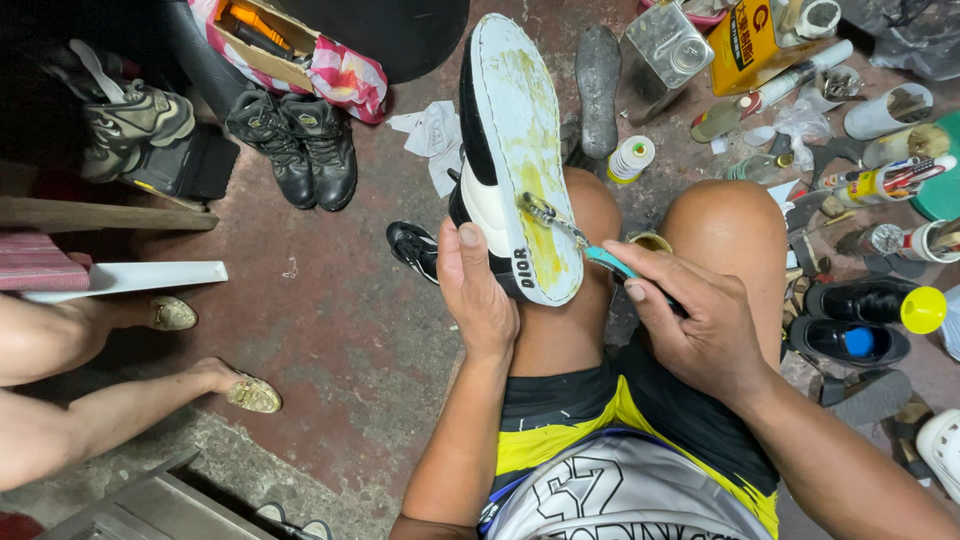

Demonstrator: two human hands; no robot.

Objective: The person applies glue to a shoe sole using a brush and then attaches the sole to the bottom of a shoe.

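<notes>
Shoe (510,150): black-and-white, held sole-up on the left knee, at centre of view. Long axis runs from 6 to 12 o'clock, toe toward 12, heel toward the person. Sole pale, with yellow glue smeared over the middle and heel; toe end looks mostly bare, so coating appears partly done, with the front left. Left hand (480,295): wrapped around the heel from 9 o'clock, thumb pressed on the sole's edge. Right hand (700,320): closed around a teal-handled brush (575,240), its tip touching the sole near the heel. Floor (330,330): reddish, worn. At 10 o'clock, a pair of black boots (295,145); beyond them a grey sneaker (125,115). At 12 o'clock, a loose dark sole (598,85) and a thread spool (632,157). At 1 to 3 o'clock, cans, tubes and bottles; a yellow tin (745,45); black shoes (860,320). At 8 o'clock, another person's feet (245,390) in sandals.
</notes>
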